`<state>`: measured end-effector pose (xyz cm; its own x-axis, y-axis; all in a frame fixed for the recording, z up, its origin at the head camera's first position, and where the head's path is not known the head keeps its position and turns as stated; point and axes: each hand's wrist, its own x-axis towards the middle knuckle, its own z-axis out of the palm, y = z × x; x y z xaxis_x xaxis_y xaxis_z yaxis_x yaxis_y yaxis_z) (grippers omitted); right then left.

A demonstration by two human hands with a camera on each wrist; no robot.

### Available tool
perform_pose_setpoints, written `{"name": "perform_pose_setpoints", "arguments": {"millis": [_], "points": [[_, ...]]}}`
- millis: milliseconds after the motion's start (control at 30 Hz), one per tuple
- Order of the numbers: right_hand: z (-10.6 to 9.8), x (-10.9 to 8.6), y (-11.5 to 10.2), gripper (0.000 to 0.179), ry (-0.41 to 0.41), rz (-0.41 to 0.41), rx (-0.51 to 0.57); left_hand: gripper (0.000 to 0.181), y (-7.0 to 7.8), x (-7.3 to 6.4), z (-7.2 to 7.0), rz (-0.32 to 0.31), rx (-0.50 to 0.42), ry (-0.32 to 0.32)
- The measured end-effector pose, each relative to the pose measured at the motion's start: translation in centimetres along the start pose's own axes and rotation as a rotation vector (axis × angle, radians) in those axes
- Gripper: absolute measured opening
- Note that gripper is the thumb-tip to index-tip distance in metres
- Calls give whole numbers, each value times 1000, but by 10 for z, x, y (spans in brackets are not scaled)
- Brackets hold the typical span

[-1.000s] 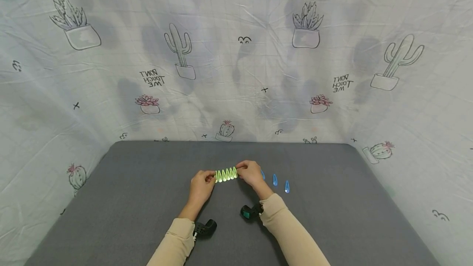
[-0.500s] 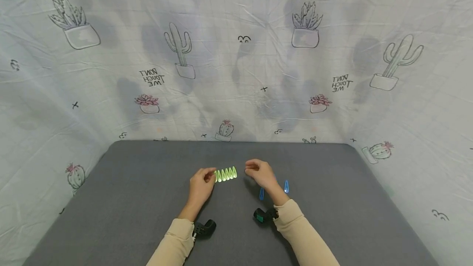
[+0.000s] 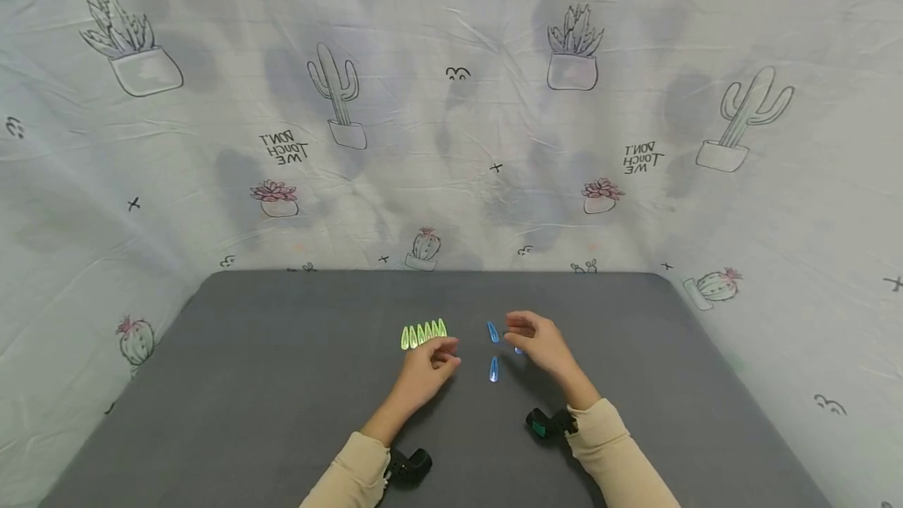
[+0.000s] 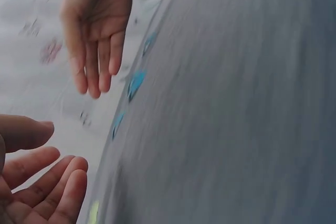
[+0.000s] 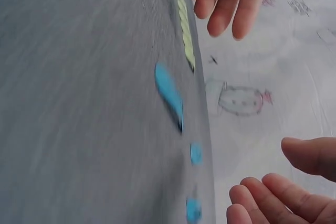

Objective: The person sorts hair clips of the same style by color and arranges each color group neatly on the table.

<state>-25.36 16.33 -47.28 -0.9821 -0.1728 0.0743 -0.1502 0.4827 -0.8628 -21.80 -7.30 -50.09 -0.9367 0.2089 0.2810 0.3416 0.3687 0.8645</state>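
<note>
A row of several lime-green snap hair clips [image 3: 412,337] lies side by side in the middle of the grey table. My left hand [image 3: 422,375], fingers relaxed and holding nothing, hovers just in front of the row's right end and overlaps it in the head view. To the right, blue snap hair clips lie apart: one farther back [image 3: 493,332], one nearer the person [image 3: 494,369]. A third blue clip [image 3: 518,350] is partly hidden under my right hand [image 3: 545,345]. That hand is raised over the table with loosely bent fingers and nothing between them, as the right wrist view shows.
A grey cloth-covered table [image 3: 282,382] spreads around the clips. Behind and beside it hangs a pale curtain [image 3: 423,139] printed with cacti. A black wrist camera [image 3: 409,467] sits on the left wrist, and another black camera [image 3: 550,422] on the right.
My right hand has left the green row's right end and moved right over the blue clips. My left hand has let go of the left end and shifted right and nearer the person.
</note>
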Motion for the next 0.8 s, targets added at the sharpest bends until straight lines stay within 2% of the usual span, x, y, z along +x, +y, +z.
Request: {"name": "perform_pose_setpoints", "arguments": {"millis": [133, 267, 500, 633, 800], "points": [[-15, -10, 8, 42, 14, 11, -14, 32, 11, -1, 20, 38, 28, -70], [-24, -19, 17, 41, 41, 27, -35, 31, 19, -2, 39, 40, 84, -97], [-31, -33, 29, 41, 69, 99, -20, 29, 29, 0, 57, -5, 150, -36], [-30, -35, 33, 40, 98, 113, -32, 26, 26, 2, 61, -30, 151, 11], [-24, -36, 35, 37, 140, 135, -65, 24, 20, 7, 65, -28, 161, 46]]}}
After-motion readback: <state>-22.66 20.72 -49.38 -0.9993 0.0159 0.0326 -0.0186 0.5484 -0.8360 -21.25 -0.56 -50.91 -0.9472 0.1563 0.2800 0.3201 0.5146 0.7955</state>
